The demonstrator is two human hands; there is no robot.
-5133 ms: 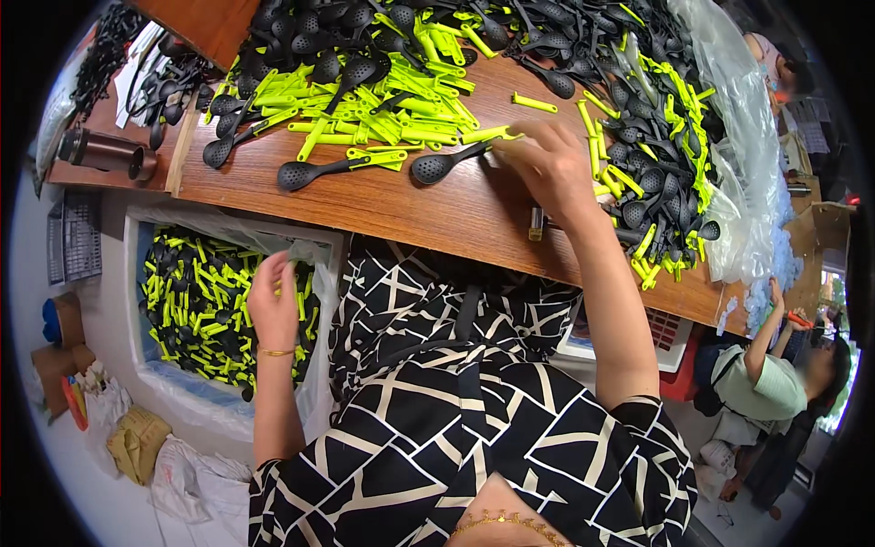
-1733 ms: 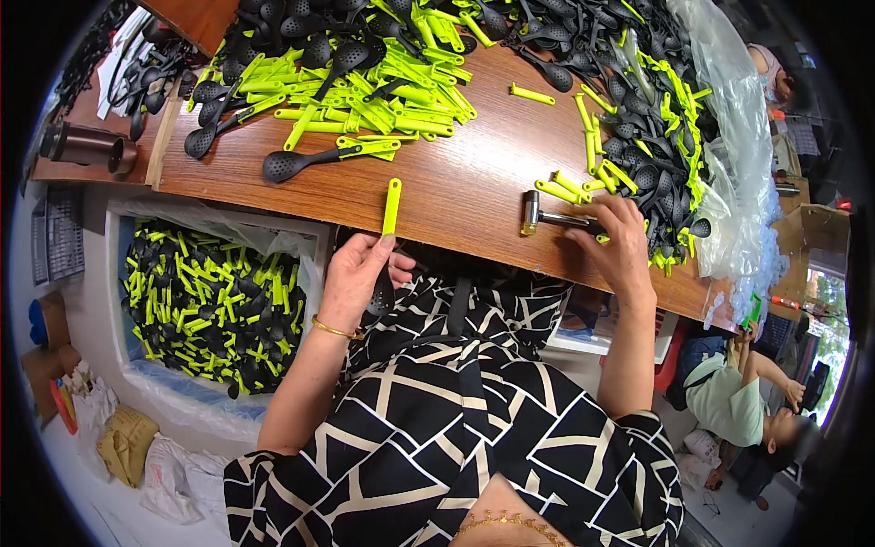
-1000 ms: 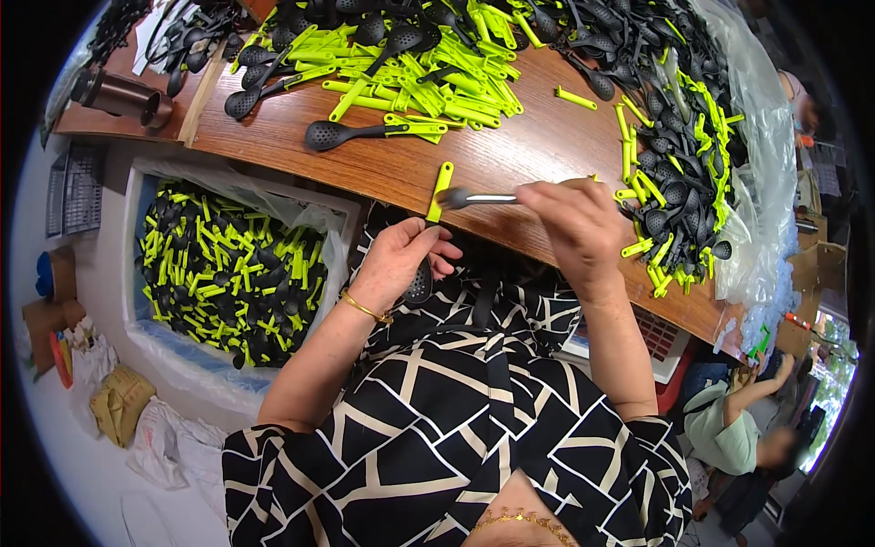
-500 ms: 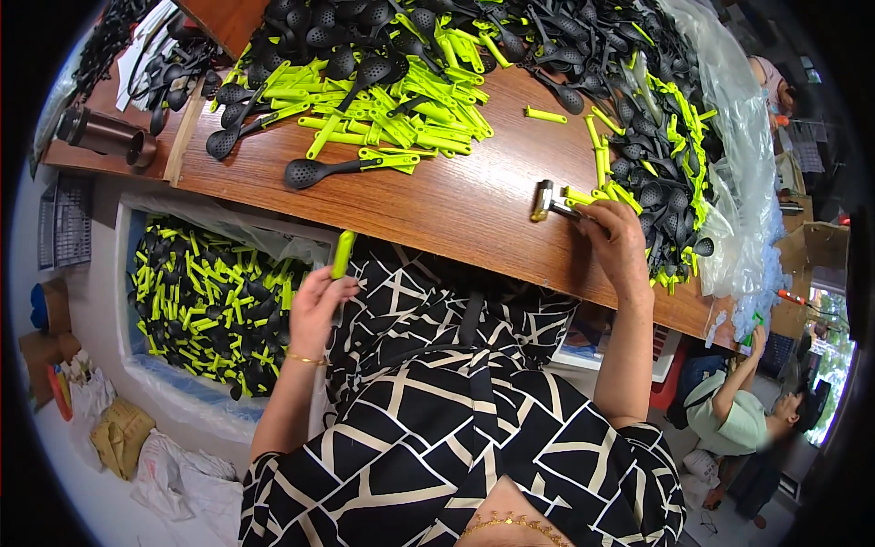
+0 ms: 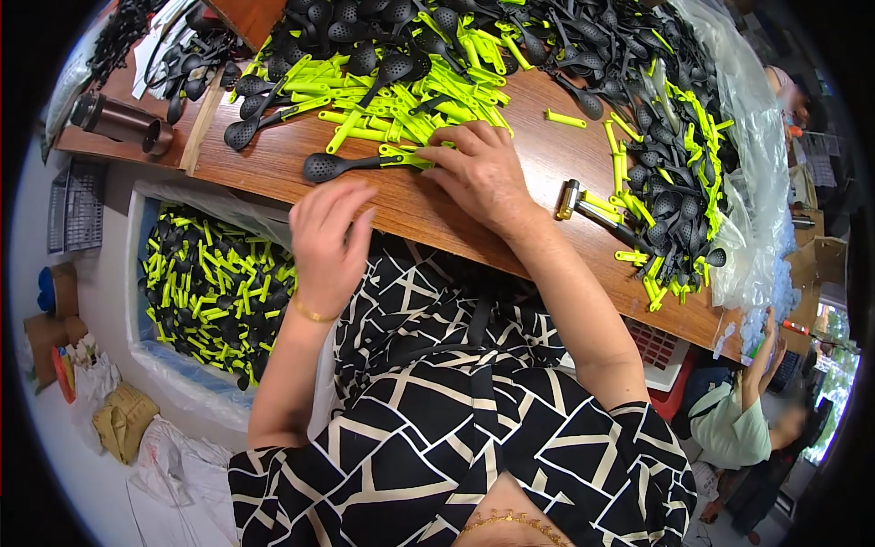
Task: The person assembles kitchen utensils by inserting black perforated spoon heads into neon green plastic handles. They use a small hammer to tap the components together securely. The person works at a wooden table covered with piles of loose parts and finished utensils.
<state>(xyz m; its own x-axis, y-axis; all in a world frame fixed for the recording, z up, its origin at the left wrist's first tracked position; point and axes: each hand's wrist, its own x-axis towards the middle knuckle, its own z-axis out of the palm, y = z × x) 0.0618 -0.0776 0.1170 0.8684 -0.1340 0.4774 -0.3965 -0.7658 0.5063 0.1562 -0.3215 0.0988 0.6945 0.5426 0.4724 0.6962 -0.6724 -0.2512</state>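
A black perforated spoon (image 5: 324, 167) lies near the table's front edge, a lime-green handle (image 5: 398, 157) at its right end. The fingertips of my right hand (image 5: 488, 178) are closed around that handle's end, beside the heap of loose green handles (image 5: 365, 105). My left hand (image 5: 330, 242) is in front of the table edge, just below the spoon's head. Its fingers are stretched and slightly blurred, the thumb apart, and I see nothing in them. A small hammer (image 5: 567, 201) with a dark handle rests on the table to the right, apart from both hands.
Black spoon heads (image 5: 365, 56) and more green handles are heaped at the back and right. Below the table's left side stands a lined bin (image 5: 137, 273) full of green-and-black pieces. A brown metal flask (image 5: 123, 123) lies at left. Another person (image 5: 738, 424) is at far right.
My right hand has left the hammer and moved left to the spoon's green handle. My left hand has risen toward the table edge; the green handle it held no longer shows.
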